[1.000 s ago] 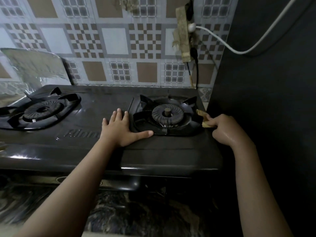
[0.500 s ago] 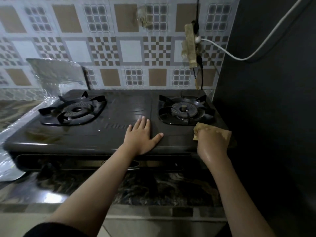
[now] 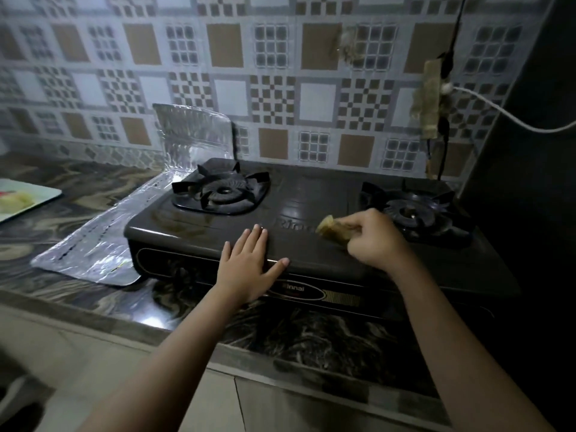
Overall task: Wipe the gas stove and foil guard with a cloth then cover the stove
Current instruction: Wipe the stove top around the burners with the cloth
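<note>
A dark two-burner gas stove [image 3: 305, 194] stands on the marble counter, with a left burner [image 3: 223, 192] and a right burner [image 3: 411, 212]. My left hand [image 3: 249, 265] lies flat with straight fingers on the stove's front edge. My right hand [image 3: 372, 236] grips a yellowish cloth [image 3: 332, 232] and holds it on the stove top between the two burners. A silver foil guard [image 3: 103, 241] lies on the counter left of the stove and stands up against the wall behind the left burner.
A dark wall or cabinet side [image 3: 526, 151] closes in the stove's right side. A white cable [image 3: 505, 115] and a taped socket [image 3: 431, 98] hang on the tiled wall. A white plate [image 3: 37, 194] with food sits at far left on the counter [image 3: 311, 335].
My right hand has carried the cloth from the stove's right edge leftward to the middle of the top. My left hand has slid back to the front edge. The view has pulled back.
</note>
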### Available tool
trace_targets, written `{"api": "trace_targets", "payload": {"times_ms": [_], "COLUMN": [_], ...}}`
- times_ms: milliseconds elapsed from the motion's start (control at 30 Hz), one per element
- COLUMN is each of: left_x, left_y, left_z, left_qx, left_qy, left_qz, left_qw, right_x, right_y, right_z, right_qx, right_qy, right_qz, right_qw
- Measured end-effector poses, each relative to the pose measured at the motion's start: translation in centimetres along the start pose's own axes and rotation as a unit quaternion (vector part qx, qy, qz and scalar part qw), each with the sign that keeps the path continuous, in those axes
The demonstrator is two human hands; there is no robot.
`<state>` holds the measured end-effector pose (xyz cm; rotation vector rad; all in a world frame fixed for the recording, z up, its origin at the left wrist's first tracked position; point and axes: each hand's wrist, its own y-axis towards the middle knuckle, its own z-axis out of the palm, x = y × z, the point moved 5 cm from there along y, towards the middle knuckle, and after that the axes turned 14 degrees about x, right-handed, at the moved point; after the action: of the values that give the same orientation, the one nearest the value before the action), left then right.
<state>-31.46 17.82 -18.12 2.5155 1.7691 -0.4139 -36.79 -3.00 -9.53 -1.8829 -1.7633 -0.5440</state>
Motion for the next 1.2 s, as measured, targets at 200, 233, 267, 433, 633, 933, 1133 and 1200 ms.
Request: {"api": "trace_targets", "payload": {"times_ms": [200, 233, 267, 433, 633, 933, 1133, 1200], "left_x": [-0.6, -0.6, -0.7, -1.2, -1.2, -0.3, 0.0, 0.1], "left_y": [0.5, 0.6, 0.8, 2.1, 2.8, 3.3, 3.9, 4.1], "left_z": [-0.2, -0.3, -0.5, -1.2, -1.4, -1.6, -1.4, -1.4], "left_qx": [0.026, 0.032, 0.039, 0.106, 0.190, 0.122, 0.033, 0.023], "left_qy": [-0.021, -0.022, -0.023, -0.019, -0.034, -0.014, 0.046, 0.049], "left_qz": [-0.036, -0.046, -0.057, -0.119, -0.149, -0.135, -0.113, -0.113], "left_qw": [0.999, 0.998, 0.997, 0.987, 0.970, 0.983, 0.992, 0.992], "right_x": [2.4, 2.3, 2.1, -0.1, 0.7, 4.5, 6.8, 7.4], "right_y": [7.6, 9.4, 11.2, 19.7, 26.6, 34.2, 37.2, 38.2], "right_z": [-4.3, -4.6, -4.6, 1.5, 1.8, 4.1, 5.4, 5.7], "right_qx": [-0.119, -0.129, -0.126, 0.115, 0.181, 0.217, 0.235, 0.237], "right_qy": [0.079, 0.068, 0.051, -0.181, -0.220, -0.250, -0.245, -0.249], "right_qz": [-0.053, -0.043, -0.032, 0.025, -0.002, -0.116, -0.163, -0.180], "right_qw": [0.988, 0.988, 0.990, 0.976, 0.959, 0.936, 0.926, 0.922]}}
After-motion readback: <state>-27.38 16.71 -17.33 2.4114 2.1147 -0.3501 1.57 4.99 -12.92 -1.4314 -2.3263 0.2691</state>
